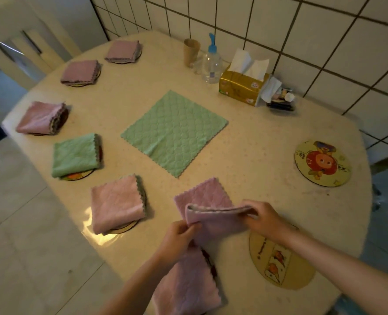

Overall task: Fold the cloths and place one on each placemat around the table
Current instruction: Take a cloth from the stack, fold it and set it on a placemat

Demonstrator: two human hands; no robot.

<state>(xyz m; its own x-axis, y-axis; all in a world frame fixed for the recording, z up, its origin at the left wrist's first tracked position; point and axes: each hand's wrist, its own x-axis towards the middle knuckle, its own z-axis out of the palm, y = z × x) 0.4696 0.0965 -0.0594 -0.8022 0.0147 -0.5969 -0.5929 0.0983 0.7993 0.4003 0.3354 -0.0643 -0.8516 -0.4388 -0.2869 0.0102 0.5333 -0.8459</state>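
A folded pink cloth (pixel 187 285) lies nearest, at the desk (pixel 245 137) edge under the left forearm. Just beyond, the left hand (pixel 177 235) and right hand (pixel 262 218) each pinch an end of a half-folded pink cloth (pixel 213 214), fingers clamped on it. A bare placemat (pixel 279 269) lies under the right wrist. An unfolded green cloth (pixel 175 133) lies flat mid-desk.

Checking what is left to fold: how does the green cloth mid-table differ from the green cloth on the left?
The green cloth mid-table lies spread flat on the bare table; the green cloth on the left is folded, smaller in outline, resting on a placemat. Both share the quilted texture and zigzag edges.
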